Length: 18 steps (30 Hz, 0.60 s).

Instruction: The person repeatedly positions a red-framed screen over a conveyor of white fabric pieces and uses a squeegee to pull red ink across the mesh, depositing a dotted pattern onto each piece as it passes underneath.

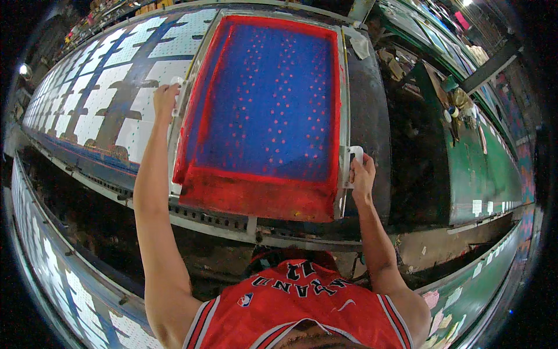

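Screen frame (279, 99): blue, red-bordered, lying across the bench (370, 110) up to its near edge
Left hand (167, 100): fingers curled round the frame's left-side handle
Right hand (362, 174): fingers gripping its white right-side handle (356, 152)
Bench's left stretch: rows of white sheets (107, 87)
Room: dim; green table (485, 180) at right

Framed blue screen (270, 87) (red-edged, speckled pink), left hand (166, 98) at its left edge, right hand (362, 172) on a white handle (356, 152)

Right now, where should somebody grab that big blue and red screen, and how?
Probably best by the white handles on its long sides, one hand coming from the left, the other from the right. They stick out from the wide, flat screen, and the left hand and right hand are there, clear of the blue middle.
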Motion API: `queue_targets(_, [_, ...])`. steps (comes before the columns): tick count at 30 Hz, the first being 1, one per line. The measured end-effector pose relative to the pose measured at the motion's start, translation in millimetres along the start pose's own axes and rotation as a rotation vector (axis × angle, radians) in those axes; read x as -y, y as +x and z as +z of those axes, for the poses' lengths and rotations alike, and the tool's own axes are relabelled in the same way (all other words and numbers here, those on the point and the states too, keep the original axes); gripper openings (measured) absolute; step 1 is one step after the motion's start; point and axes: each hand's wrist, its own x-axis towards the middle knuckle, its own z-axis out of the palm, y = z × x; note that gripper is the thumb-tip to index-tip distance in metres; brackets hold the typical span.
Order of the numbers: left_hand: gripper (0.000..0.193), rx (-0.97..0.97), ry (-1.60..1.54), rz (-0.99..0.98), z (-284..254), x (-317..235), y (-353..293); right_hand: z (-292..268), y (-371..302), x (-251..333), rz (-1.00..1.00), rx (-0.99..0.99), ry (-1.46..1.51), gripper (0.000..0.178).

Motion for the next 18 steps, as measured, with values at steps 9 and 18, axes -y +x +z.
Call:
queue_targets(9, [0.035, 0.070, -0.197, -0.054, 3.5, 41.7, -12.5, 0.0, -22.0, -51.1, -0.039, -0.086, -0.001, 0.033])
queue_targets(18, [0.028, 0.076, -0.217, -0.061, 11.2, 60.5, -33.4, -23.2, -34.7, -75.0, -0.049, -0.118, -0.044, 0.029])
